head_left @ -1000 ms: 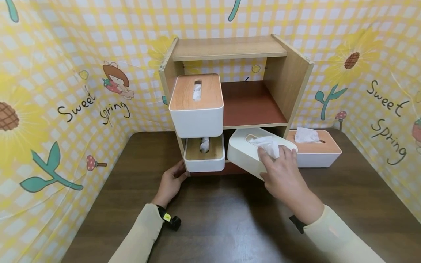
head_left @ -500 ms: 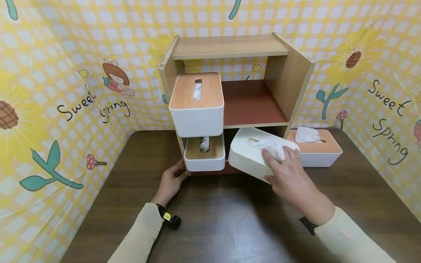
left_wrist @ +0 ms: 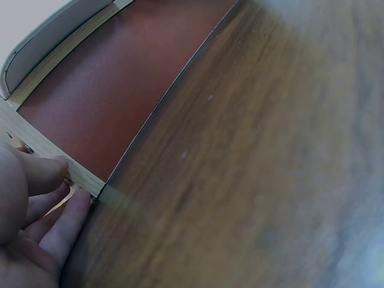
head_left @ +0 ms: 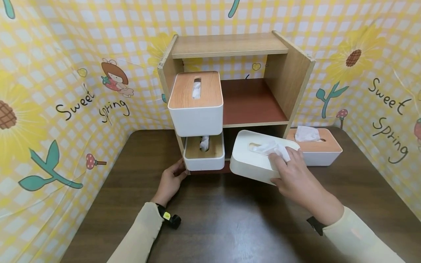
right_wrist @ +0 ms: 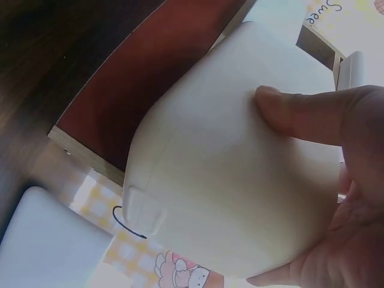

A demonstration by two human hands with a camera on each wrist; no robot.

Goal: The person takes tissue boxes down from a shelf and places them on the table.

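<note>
The white box (head_left: 250, 162) is gripped by the right hand (head_left: 296, 182); the shelf (head_left: 253, 102) is pinched, seemingly for steadiness, by the left hand (head_left: 169, 184).

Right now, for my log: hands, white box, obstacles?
Right hand grips white box at shelf. Left hand touches its side. Wood-topped box at right, possibly crowding.

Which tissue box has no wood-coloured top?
The off-white rectangular tissue box in the right hand; the other three boxes are wood-coloured on top.
</note>
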